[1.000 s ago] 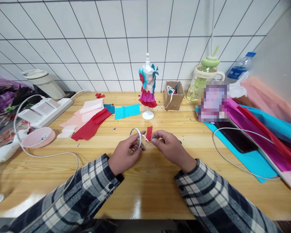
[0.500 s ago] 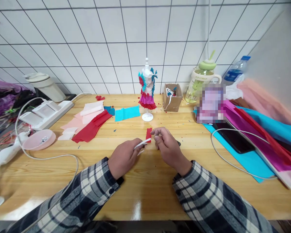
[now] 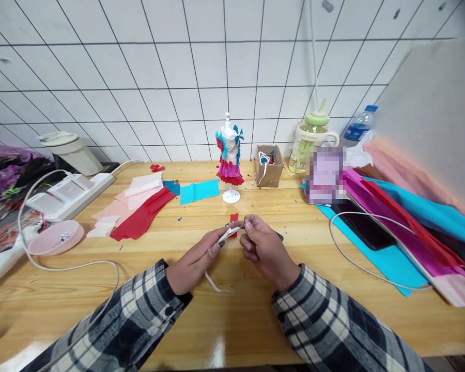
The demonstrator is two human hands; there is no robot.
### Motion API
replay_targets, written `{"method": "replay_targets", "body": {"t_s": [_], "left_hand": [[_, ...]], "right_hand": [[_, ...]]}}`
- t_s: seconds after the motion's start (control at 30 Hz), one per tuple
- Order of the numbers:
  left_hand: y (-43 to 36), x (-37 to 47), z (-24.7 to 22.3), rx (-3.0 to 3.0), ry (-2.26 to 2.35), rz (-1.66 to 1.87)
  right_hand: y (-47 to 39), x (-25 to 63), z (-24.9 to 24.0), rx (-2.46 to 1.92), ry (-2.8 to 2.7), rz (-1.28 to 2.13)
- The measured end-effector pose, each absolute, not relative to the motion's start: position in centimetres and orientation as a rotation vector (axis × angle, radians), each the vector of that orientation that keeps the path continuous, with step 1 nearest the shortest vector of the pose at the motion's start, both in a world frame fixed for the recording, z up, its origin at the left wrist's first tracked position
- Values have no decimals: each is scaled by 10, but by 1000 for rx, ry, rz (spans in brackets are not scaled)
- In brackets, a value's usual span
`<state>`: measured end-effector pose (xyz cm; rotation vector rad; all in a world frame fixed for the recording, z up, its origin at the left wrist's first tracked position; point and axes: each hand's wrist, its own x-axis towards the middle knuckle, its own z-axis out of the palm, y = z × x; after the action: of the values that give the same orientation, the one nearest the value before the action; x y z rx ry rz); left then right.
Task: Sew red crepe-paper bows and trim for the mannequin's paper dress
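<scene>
A narrow white strip is pinched between the thumb and fingers of my left hand, and a loose end of it hangs down below the palm onto the table. My right hand is closed in a pinch right beside the strip's tip; its fingertips hide what they hold, if anything. Just beyond both hands lies a small red piece, partly covered by my left fingers. A small white dress form stands behind, wearing a magenta and red ruffled skirt with teal and red trim.
Red cloth-like sheet, pale pink pieces and a light-blue piece lie left of the stand. A cardboard box stands to its right. Pink dish and power strip sit left; a black phone, cable and coloured sheets lie right.
My left hand has turned, its fingers now stretching toward my right hand. More of the white strip's loose end hangs below. The camera view has tilted up slightly.
</scene>
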<state>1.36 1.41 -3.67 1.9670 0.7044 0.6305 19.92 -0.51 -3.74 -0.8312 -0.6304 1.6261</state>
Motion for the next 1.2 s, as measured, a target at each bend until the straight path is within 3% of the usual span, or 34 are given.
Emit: {"method": "replay_targets", "body": {"t_s": [0.17, 0.4, 1.2], "left_hand": [[16, 10, -41, 1729, 881, 826], [16, 11, -49, 1805, 960, 736], [23, 12, -44, 2306, 832, 589]], "right_hand": [[7, 218, -43, -1003, -677, 1275], [0, 220, -43, -1192, -1186, 993], [4, 217, -50, -1242, -1051, 1238]]}}
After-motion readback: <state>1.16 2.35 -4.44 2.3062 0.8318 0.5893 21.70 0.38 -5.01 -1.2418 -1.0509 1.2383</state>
